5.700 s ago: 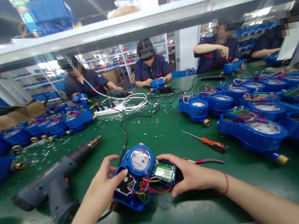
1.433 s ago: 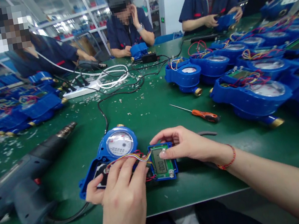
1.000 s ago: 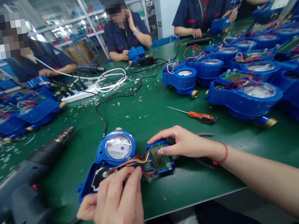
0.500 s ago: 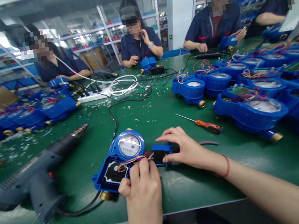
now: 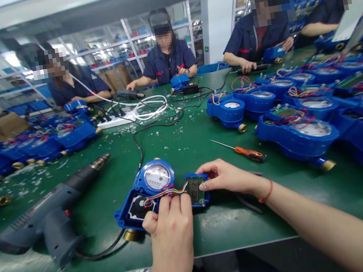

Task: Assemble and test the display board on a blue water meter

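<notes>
A blue water meter [image 5: 133, 201] with a round white dial [image 5: 157, 177] and an open box lies before me. Coloured wires [image 5: 173, 191] run from its box to a blue-framed circuit board with a grey display [image 5: 195, 189]. My left hand [image 5: 172, 231] is closed at the meter's near right edge, fingertips by the wires; its exact hold is partly hidden. My right hand [image 5: 226, 177] grips the circuit board's right side between thumb and fingers, its display turned up towards me.
A heat gun [image 5: 47, 211] lies at left. An orange-handled screwdriver [image 5: 249, 153] lies ahead of my right hand, near rows of blue meters [image 5: 294, 127]. More meters [image 5: 42, 145] stand at far left. A white power strip [image 5: 117, 119] and cables lie mid-table; co-workers sit opposite.
My right hand has turned the circuit board so its display shows instead of a dark side. My left hand stays at the meter. The co-worker opposite has lowered a hand from the face.
</notes>
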A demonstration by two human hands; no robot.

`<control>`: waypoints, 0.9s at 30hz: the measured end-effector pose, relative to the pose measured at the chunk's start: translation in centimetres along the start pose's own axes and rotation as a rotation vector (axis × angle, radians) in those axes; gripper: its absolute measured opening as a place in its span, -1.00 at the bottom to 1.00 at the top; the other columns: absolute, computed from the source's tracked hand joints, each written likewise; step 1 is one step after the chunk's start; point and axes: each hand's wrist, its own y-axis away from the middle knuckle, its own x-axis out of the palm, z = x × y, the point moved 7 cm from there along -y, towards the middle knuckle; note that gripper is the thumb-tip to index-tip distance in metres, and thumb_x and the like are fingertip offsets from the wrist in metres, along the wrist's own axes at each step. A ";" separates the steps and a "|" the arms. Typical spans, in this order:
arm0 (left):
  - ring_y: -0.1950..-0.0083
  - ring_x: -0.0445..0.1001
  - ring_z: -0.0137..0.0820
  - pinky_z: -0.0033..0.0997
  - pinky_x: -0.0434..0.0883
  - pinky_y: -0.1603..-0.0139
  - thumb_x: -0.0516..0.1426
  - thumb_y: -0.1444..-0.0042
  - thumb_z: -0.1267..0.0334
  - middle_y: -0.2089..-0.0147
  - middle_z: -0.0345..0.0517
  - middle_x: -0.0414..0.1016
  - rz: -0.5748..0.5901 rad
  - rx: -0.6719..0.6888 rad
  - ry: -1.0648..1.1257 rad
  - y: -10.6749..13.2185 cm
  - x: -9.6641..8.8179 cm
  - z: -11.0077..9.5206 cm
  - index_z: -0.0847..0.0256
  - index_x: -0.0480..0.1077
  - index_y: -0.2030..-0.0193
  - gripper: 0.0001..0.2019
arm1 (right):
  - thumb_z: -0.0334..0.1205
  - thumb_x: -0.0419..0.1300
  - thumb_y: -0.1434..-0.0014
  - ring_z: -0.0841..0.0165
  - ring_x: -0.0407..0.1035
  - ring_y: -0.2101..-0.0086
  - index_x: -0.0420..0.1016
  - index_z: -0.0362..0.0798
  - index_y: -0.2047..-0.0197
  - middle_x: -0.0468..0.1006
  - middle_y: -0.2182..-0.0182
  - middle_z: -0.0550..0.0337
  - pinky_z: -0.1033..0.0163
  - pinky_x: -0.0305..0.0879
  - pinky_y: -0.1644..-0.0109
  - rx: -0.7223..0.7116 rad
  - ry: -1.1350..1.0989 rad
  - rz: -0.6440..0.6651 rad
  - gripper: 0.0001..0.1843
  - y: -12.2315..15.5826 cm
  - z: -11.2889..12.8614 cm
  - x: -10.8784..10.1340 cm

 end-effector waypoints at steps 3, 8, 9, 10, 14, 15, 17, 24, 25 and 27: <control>0.20 0.37 -0.15 -0.16 0.02 0.28 0.11 -0.20 0.43 0.35 -0.16 0.46 0.047 0.018 0.013 -0.3 0.0 0.2 0.17 0.36 0.31 -0.90 | -0.16 0.27 -0.17 0.41 0.41 0.37 0.46 -0.15 0.13 0.51 0.31 0.21 0.19 0.39 0.23 0.033 -0.056 0.013 -0.74 -0.1 -0.4 0.1; 0.21 0.38 -0.16 -0.17 0.04 0.27 0.13 -0.20 0.38 0.36 -0.15 0.48 0.116 0.008 0.061 -0.6 0.0 0.6 0.19 0.39 0.37 -0.88 | -0.18 0.22 -0.21 0.41 0.41 0.38 0.44 -0.14 0.07 0.52 0.29 0.18 0.22 0.39 0.28 0.031 -0.062 -0.012 -0.73 -0.1 -0.1 0.6; 0.22 0.38 -0.17 -0.18 0.03 0.28 0.13 -0.20 0.37 0.36 -0.15 0.48 0.115 0.017 0.073 -0.6 -0.1 0.6 0.19 0.39 0.38 -0.88 | -0.21 0.22 -0.22 0.39 0.43 0.32 0.43 -0.14 0.06 0.52 0.24 0.16 0.19 0.40 0.22 0.014 -0.050 -0.035 -0.74 -0.1 0.1 0.7; 0.23 0.37 -0.18 -0.20 0.02 0.29 0.14 -0.20 0.36 0.37 -0.15 0.48 0.111 0.029 0.089 -0.6 -0.2 0.6 0.20 0.39 0.38 -0.88 | -0.24 0.21 -0.22 0.37 0.43 0.27 0.43 -0.14 0.05 0.52 0.21 0.15 0.16 0.39 0.16 -0.001 -0.032 -0.061 -0.75 -0.2 0.3 0.8; 0.25 0.37 -0.24 -0.23 0.01 0.30 0.14 -0.21 0.36 0.36 -0.17 0.51 0.122 0.091 0.199 -0.8 -0.3 0.3 0.22 0.40 0.37 -0.88 | -0.22 0.19 -0.23 0.36 0.41 0.30 0.45 -0.14 0.15 0.50 0.29 0.19 0.15 0.37 0.17 -0.019 0.096 -0.194 -0.83 -0.7 0.6 1.1; 0.24 0.37 -0.24 -0.23 0.01 0.30 0.13 -0.21 0.37 0.36 -0.17 0.52 0.125 0.092 0.220 -0.9 -0.2 0.3 0.21 0.41 0.37 -0.88 | -0.20 0.19 -0.24 0.37 0.40 0.31 0.46 -0.14 0.19 0.49 0.32 0.20 0.15 0.37 0.18 -0.016 0.133 -0.231 -0.84 -0.8 0.6 1.1; 0.24 0.38 -0.25 -0.23 0.01 0.29 0.11 -0.22 0.40 0.36 -0.18 0.53 0.137 0.092 0.251 -1.0 -0.1 0.4 0.21 0.42 0.36 -0.86 | -0.18 0.19 -0.24 0.37 0.39 0.32 0.46 -0.13 0.26 0.48 0.35 0.22 0.15 0.35 0.17 -0.013 0.199 -0.290 -0.83 -1.0 0.7 1.2; 0.22 0.36 -0.24 -0.21 0.04 0.27 0.02 -0.26 0.40 0.35 -0.15 0.51 0.177 0.157 0.261 -0.3 0.9 -0.2 0.21 0.41 0.32 -0.81 | -0.18 0.21 -0.22 0.37 0.39 0.32 0.44 -0.13 0.35 0.48 0.40 0.24 0.15 0.34 0.16 -0.024 0.298 -0.361 -0.80 -1.3 2.2 1.6; 0.23 0.36 -0.24 -0.22 0.04 0.28 0.01 -0.26 0.42 0.36 -0.15 0.50 0.166 0.172 0.254 -0.2 0.8 -0.3 0.21 0.41 0.32 -0.80 | -0.18 0.20 -0.22 0.38 0.39 0.32 0.44 -0.13 0.36 0.47 0.40 0.24 0.15 0.34 0.16 -0.024 0.298 -0.362 -0.80 -1.3 2.4 1.7; 0.23 0.36 -0.25 -0.23 0.04 0.29 0.00 -0.25 0.46 0.36 -0.14 0.50 0.134 0.198 0.242 0.1 0.7 -0.6 0.21 0.43 0.31 -0.78 | -0.19 0.19 -0.24 0.38 0.39 0.32 0.43 -0.13 0.37 0.47 0.40 0.24 0.16 0.34 0.16 -0.022 0.292 -0.354 -0.79 -1.6 2.6 1.9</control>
